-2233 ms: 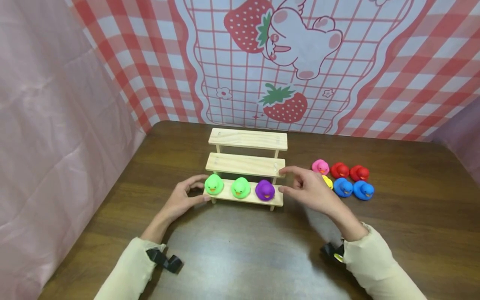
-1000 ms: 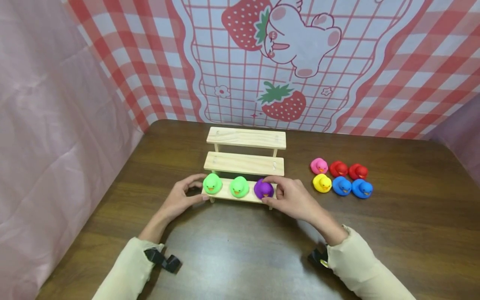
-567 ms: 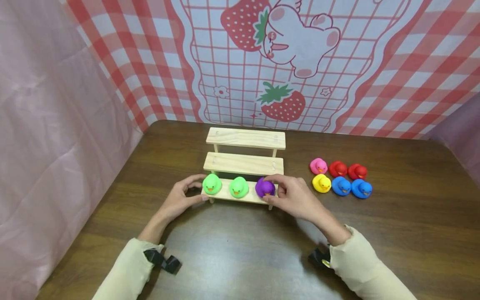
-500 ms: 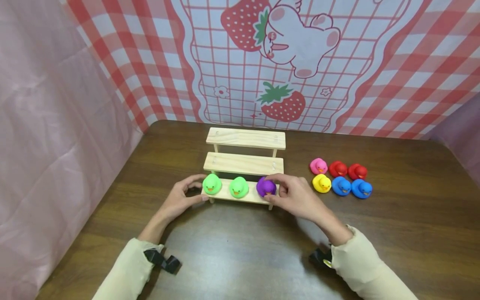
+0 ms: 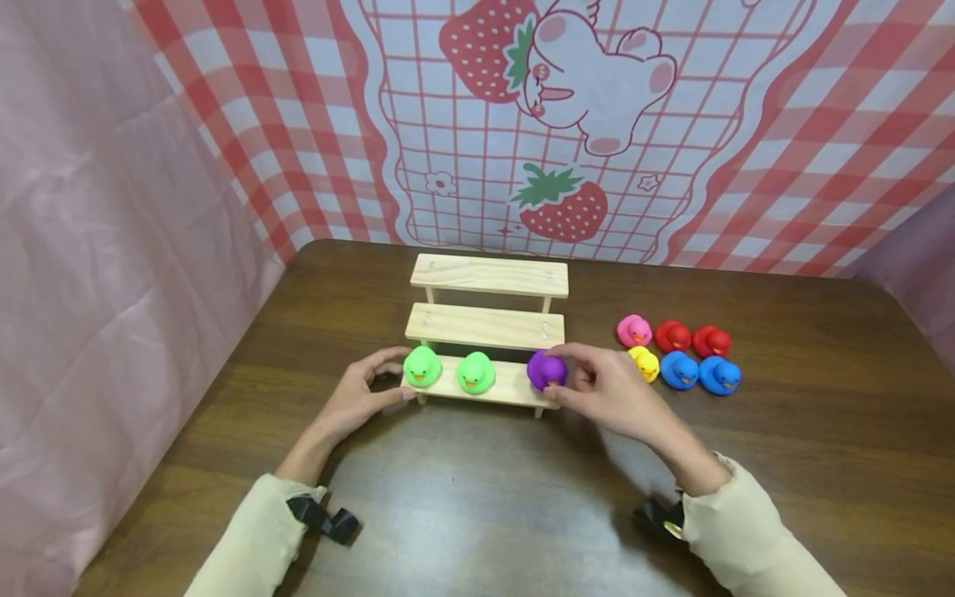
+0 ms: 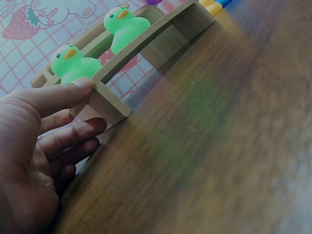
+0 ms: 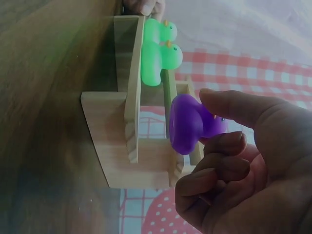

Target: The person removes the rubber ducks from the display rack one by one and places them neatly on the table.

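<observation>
A three-tier wooden display stand has two green rubber ducks on its lowest step, at the left end and near the middle. My left hand holds that step's left end. In the left wrist view its thumb lies on the board's corner and the fingers curl by the leg. My right hand pinches a purple rubber duck between thumb and fingers at the step's right end. The right wrist view shows this duck's flat base tilted and apart from the board.
On the table, right of the stand, sit a pink duck, two red ducks, two blue ducks and a yellow duck, partly hidden by my right hand. A checked strawberry cloth hangs behind the table.
My right hand came in from the right, took hold of the purple duck on the lowest step, and has moved it rightward and off the board. The left hand has stayed in place.
</observation>
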Demonstrator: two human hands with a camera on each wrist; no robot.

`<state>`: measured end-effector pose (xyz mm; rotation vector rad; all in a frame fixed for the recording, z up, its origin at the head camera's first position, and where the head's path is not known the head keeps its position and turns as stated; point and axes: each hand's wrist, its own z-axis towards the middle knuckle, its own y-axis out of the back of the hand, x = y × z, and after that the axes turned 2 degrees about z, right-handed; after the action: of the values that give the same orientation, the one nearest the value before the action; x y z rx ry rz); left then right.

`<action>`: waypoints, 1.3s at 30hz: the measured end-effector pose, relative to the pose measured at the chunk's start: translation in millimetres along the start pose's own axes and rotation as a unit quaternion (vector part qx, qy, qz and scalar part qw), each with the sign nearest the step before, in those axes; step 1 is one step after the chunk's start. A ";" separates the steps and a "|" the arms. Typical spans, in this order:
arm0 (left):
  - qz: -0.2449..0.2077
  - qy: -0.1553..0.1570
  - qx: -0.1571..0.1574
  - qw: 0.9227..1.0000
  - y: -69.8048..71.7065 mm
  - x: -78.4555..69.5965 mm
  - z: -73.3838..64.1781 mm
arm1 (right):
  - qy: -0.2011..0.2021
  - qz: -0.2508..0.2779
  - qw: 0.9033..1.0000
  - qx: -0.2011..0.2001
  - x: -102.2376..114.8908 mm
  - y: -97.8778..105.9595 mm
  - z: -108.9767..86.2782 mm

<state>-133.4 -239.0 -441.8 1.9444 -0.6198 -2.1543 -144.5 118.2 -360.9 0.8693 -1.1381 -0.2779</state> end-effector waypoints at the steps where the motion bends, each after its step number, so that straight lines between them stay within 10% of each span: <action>1: 0.000 0.000 0.000 1.000 0.0 0.1 0.1 | -0.003 0.001 1.000 0.000 -0.2 1.5 -0.8; 39: -0.018 -0.010 0.003 1.000 -0.1 1.5 0.6 | -0.032 -0.043 0.997 -0.055 -33.7 43.4 -34.6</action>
<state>-134.1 -239.4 -443.1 1.9550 -0.5992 -2.1985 -138.2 182.7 -357.2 0.8169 -1.1359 -0.4377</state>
